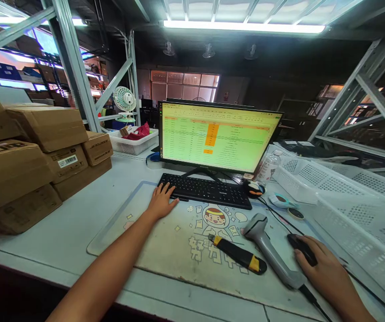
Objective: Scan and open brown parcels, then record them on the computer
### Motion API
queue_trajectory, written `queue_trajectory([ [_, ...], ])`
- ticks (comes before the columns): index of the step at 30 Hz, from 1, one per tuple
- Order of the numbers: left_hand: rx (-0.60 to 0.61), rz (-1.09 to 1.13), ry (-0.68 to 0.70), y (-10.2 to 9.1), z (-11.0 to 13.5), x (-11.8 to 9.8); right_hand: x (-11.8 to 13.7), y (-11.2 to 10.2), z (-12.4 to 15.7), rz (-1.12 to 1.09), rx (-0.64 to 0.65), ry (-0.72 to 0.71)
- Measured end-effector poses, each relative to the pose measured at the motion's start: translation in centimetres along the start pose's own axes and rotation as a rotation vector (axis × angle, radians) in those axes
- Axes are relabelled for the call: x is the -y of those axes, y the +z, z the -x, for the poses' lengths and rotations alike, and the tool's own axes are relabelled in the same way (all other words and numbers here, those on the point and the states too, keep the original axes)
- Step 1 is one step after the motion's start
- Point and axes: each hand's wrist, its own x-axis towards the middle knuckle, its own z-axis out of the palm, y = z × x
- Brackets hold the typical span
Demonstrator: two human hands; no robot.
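My left hand (162, 201) rests on the left end of a black keyboard (206, 190), its fingers spread over the keys. My right hand (318, 259) is wrapped round a black computer mouse (302, 248) at the right of a cartoon desk mat (165, 246). Between the hands lie a grey barcode scanner (273, 252) with a cable and a black and yellow utility knife (237, 254). Behind the keyboard, a monitor (186, 134) displays a spreadsheet with orange cells.
Cardboard boxes (48, 129) are stacked on the left of the table. White plastic baskets (353, 223) line the right side. A white basket (134, 145) with a red bag stands behind, near a fan (124, 99). A clear bottle (269, 167) stands beside the monitor.
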Motion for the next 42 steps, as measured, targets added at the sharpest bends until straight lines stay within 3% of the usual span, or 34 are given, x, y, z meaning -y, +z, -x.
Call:
queue_trajectory([
  [7, -0.017, 0.001, 0.004, 0.31, -0.05, 0.17, 0.13, -0.11, 0.20, 0.024, 0.049, 0.000],
  [11, -0.010, -0.012, -0.003, 0.30, -0.01, 0.18, 0.61, -0.26, 0.34, 0.065, 0.055, 0.069],
  [42, 0.005, -0.010, 0.002, 0.35, -0.11, 0.40, 0.43, 0.03, 0.29, 0.038, 0.011, 0.110],
])
